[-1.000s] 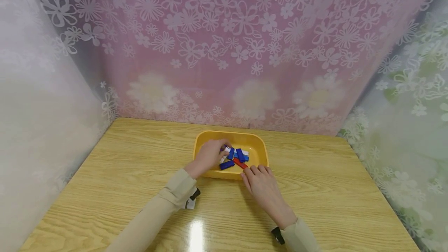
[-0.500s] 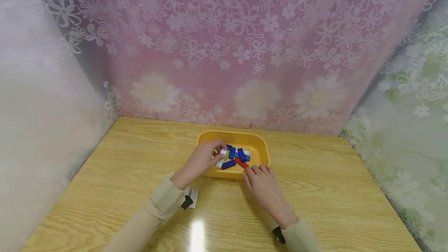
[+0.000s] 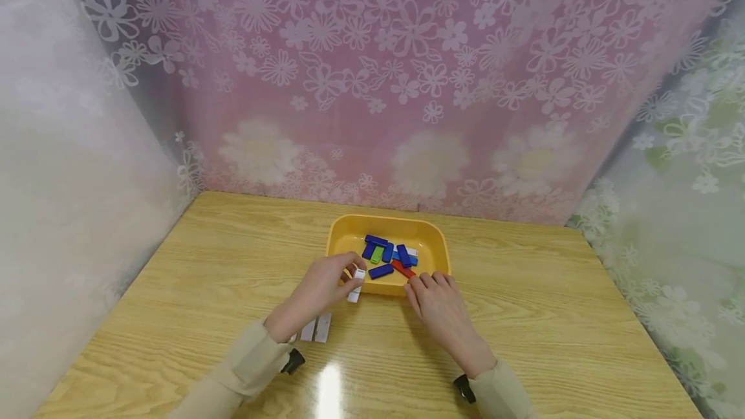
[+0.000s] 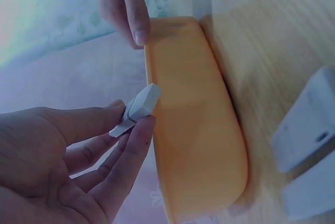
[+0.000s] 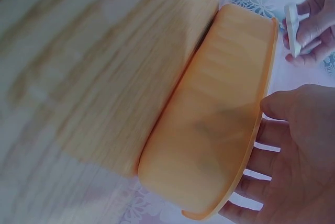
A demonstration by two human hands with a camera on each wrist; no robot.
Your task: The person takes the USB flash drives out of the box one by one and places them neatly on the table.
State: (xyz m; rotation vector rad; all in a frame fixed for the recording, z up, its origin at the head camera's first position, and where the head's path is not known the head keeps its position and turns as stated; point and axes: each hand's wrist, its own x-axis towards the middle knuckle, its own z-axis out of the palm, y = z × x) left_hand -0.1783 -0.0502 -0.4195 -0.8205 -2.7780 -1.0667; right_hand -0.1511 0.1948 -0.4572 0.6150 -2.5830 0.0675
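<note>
In the head view my left hand pinches a small flat white USB stick between thumb and fingers, over the near left rim of a yellow plastic basin. The left wrist view shows a seam across this white stick. My right hand grips the basin's near right rim, thumb outside and fingers over the inner side. Inside the basin lie several blue sticks, a green one, a red one and a partly covered white one.
White sticks lie side by side on the wooden table, close to the left wrist. Floral curtains stand behind the table and along both sides. A black wrist strap sits at the left sleeve.
My left hand has drawn the white stick from among the others toward the near left rim. More of the green stick and the table sticks shows. The right hand stays at the rim.
</note>
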